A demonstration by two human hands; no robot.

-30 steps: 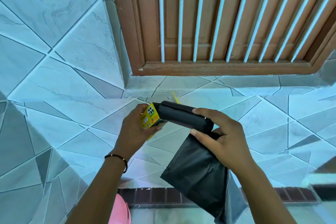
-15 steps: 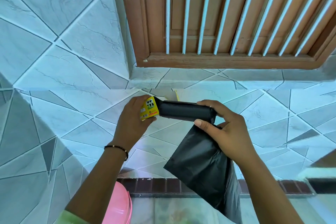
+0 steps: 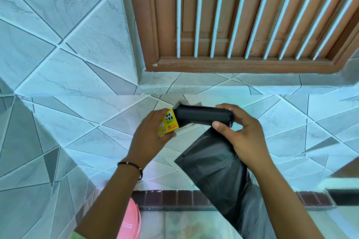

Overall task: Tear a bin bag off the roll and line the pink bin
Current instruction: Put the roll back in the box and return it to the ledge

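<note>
A black roll of bin bags (image 3: 202, 115) lies level in front of me, with a yellow label (image 3: 168, 125) at its left end. My left hand (image 3: 150, 134) grips that labelled end. My right hand (image 3: 242, 132) holds the roll's right end, thumb under it. A black bag (image 3: 217, 172) hangs unrolled from the roll, down past my right wrist. The pink bin (image 3: 130, 223) shows only as a curved rim at the bottom, partly behind my left forearm.
A pale tiled wall fills the view. A brown wooden window frame (image 3: 242, 64) with white bars sits above a tiled ledge. A row of dark brown tiles (image 3: 174, 198) runs along the wall's foot. A white and dark object (image 3: 342, 186) juts in at the right edge.
The roll has turned from tilted to nearly level. More of the pink bin has come into view at the bottom as my view shifted. Both hands keep their hold.
</note>
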